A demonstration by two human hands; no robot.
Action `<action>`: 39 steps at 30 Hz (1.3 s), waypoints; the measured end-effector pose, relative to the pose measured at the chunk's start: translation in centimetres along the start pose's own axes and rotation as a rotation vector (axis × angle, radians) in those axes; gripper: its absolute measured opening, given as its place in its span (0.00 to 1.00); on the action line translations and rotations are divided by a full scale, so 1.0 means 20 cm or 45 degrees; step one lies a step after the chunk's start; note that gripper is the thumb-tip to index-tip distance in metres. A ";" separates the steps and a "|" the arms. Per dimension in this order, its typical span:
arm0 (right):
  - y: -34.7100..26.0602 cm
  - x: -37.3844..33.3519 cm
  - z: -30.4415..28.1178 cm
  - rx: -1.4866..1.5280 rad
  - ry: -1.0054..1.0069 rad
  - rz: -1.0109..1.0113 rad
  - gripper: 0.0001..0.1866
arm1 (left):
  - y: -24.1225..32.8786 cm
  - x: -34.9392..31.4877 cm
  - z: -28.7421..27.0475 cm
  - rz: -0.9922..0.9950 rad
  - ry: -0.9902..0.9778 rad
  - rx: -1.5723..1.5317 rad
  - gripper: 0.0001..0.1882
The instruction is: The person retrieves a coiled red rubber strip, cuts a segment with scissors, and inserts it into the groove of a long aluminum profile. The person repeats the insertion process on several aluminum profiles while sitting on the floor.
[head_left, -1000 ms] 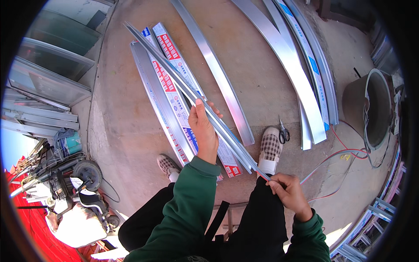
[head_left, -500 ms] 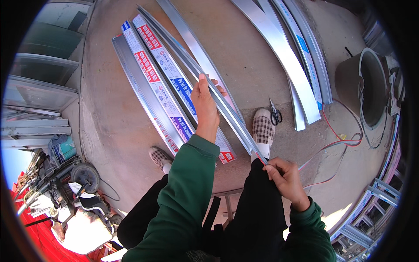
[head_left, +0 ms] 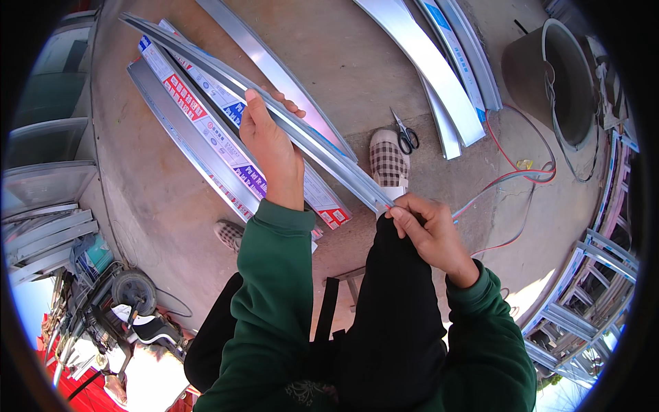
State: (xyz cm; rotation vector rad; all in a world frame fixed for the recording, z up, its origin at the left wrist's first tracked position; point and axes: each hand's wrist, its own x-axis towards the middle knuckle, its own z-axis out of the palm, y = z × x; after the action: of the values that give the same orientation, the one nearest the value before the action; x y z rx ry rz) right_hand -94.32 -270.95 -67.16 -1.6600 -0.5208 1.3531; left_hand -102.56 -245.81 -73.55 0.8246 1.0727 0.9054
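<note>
A long, narrow silver metal profile slants across in front of me, from the far left to my right knee. My left hand is closed around it partway along, thumb on the near side and fingertips showing beyond the far edge. At its near end, my right hand pinches the tip, where a bit of red shows by the fingers. A thin red-and-grey strip lies in loops on the floor to the right and passes behind this hand; whether the fingers hold it is hidden.
Film-wrapped profiles lie on the floor at left, more silver profiles at far right. Black-handled scissors lie beside my checked shoe. A large grey bucket stands right; a wheeled machine stands lower left.
The held profile's far end has swung left and its near end has shifted slightly left and up. Both hands keep their grip. The whole view has also shifted, moving floor items leftward.
</note>
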 end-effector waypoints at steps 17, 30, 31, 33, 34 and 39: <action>0.00 0.02 -0.02 -0.077 -0.159 -0.078 0.08 | 0.12 0.02 -0.07 0.144 0.094 0.064 0.22; 0.00 0.03 -0.07 -0.081 -0.248 0.010 0.08 | 0.11 0.05 -0.11 0.149 0.092 0.096 0.22; 0.00 0.02 -0.08 -0.179 -0.273 0.150 0.07 | 0.13 0.06 -0.12 0.154 0.128 0.129 0.22; 0.00 0.01 -0.08 -0.174 -0.233 0.135 0.07 | 0.13 0.05 -0.09 0.149 0.161 0.095 0.21; 0.00 0.03 -0.06 -0.076 -0.207 0.045 0.07 | 0.12 0.03 -0.08 0.200 0.114 0.063 0.21; 0.01 0.06 -0.01 0.009 -0.184 -0.037 0.06 | 0.06 -0.03 -0.05 0.115 0.026 -0.004 0.19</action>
State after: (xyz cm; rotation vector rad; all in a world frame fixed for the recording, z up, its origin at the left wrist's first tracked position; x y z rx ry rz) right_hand -93.79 -270.29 -67.94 -1.5506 -0.6210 1.4593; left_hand -103.87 -245.77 -72.52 0.8683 1.0582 0.9934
